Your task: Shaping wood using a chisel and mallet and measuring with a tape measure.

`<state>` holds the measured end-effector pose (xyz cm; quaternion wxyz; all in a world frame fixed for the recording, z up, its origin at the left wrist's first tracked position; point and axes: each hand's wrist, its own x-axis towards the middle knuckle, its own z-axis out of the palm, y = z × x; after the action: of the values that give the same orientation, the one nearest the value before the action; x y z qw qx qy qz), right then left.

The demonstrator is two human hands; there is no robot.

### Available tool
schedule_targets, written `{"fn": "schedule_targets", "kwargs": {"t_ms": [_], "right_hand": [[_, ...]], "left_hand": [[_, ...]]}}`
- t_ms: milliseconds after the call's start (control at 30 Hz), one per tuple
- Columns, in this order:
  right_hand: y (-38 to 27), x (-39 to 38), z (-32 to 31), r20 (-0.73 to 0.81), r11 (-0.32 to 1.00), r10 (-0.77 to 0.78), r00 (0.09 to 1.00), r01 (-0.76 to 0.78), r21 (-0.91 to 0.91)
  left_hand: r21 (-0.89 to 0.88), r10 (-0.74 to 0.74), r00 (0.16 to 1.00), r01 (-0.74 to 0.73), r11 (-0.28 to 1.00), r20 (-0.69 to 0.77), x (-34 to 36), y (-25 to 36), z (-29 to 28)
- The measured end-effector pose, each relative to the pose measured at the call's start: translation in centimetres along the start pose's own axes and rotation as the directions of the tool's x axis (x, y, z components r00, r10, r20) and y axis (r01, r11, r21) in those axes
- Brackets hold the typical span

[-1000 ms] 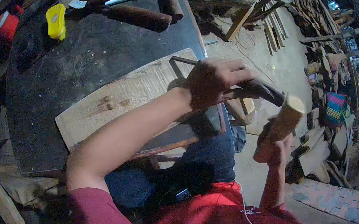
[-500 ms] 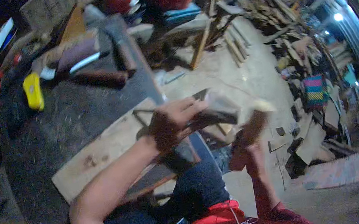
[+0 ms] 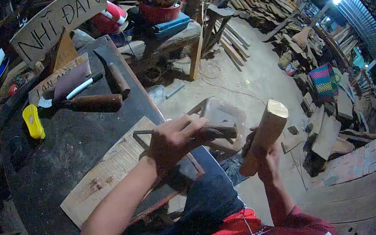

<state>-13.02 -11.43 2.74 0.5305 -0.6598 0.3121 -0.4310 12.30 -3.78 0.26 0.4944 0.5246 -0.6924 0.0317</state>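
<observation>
My left hand (image 3: 172, 142) is closed around a chisel (image 3: 185, 131), its thin steel shaft pointing toward 9 o'clock and its tip resting on the pale wooden board (image 3: 108, 174) that lies flat on the dark desk (image 3: 53, 138). The wooden chisel handle sticks out past my fingers toward 3 o'clock. My right hand (image 3: 258, 158) is wrapped tight round the lower end of a wooden mallet (image 3: 268, 127), held raised and tilted at about 3 o'clock from the chisel, a short gap off the handle end, not touching.

Step in hand, as I judge it: carving the board, mallet cocked between strikes. Next move calls for a square hit on the chisel's butt while my left hand keeps the blade angle fixed; a glancing blow could skid the tip across the board.

Board sits near the desk's edge closest to me, partly under my left forearm, with reddish marks at its 7 o'clock end. At the desk's 12 o'clock side: a yellow tool (image 3: 32, 121), a brown wooden-handled tool (image 3: 92, 104), a pen (image 3: 83, 86). A lettered wooden sign (image 3: 59, 17) leans behind. Wood scraps (image 3: 326, 120) litter the floor at 3 o'clock.
</observation>
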Motion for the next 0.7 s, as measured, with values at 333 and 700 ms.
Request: {"fn": "schedule_targets", "kwargs": {"t_ms": [333,700], "right_hand": [[0.3,-0.7,-0.1,0.162,0.975,0.101,0.982,-0.066,-0.211],[2.0,-0.5,-0.1,0.018,0.969,0.172,0.985,-0.173,0.176]], "left_hand": [[-0.036,-0.009,1.0,0.009,0.999,-0.008,0.0,-0.1,-0.4],[-0.004,-0.06,0.998,0.06,0.998,0.017,0.4,0.5,-1.0]]}}
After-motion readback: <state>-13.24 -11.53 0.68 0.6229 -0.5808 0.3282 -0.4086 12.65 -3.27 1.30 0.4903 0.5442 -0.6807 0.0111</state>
